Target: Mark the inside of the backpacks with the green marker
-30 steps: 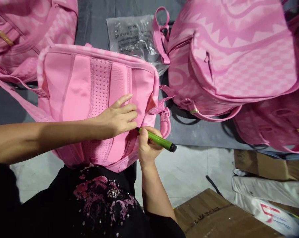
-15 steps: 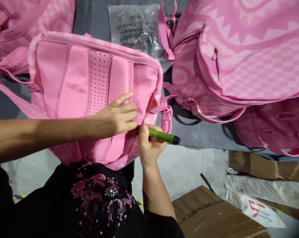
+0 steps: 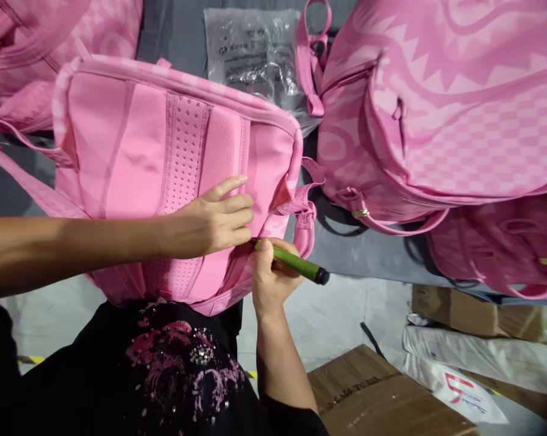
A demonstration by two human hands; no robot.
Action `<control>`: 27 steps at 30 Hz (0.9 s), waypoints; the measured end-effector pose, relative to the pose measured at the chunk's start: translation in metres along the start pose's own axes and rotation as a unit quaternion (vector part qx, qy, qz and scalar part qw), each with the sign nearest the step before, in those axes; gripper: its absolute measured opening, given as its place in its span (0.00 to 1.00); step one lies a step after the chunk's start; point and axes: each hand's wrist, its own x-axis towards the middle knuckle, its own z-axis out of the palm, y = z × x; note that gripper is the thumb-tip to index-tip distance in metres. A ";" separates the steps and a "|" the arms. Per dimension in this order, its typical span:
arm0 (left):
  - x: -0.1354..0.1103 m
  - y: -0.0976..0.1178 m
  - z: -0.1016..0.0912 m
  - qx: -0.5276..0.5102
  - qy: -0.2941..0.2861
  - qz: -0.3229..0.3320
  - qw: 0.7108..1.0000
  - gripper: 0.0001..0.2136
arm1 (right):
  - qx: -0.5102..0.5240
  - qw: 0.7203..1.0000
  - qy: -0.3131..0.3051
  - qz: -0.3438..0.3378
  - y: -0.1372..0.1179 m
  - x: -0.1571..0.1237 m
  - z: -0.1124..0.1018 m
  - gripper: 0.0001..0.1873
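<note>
A pink backpack lies with its padded back panel facing up, its near end against my black top. My left hand rests across the panel, fingers bent over the edge of a padded strip and gripping it; the thumb is hidden. In my right hand is a green marker pen, pinched between thumb and fingers. Its black end points right, while its tip meets the backpack close to my left little finger. What the tip touches is too small to make out.
A larger pink backpack stands right on the grey table, with another pink backpack below it. More pink bag fills the upper left. A clear plastic bag lies behind. Cardboard boxes sit on the floor.
My right hand and the marker have shifted slightly down, and the pen tilts a little more. My left hand keeps its place on the panel. The view has moved slightly.
</note>
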 end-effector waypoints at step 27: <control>0.040 -0.055 -0.037 -0.022 -0.156 0.064 0.985 0.16 | -0.064 0.988 -0.028 -0.139 0.002 0.001 -0.004 0.10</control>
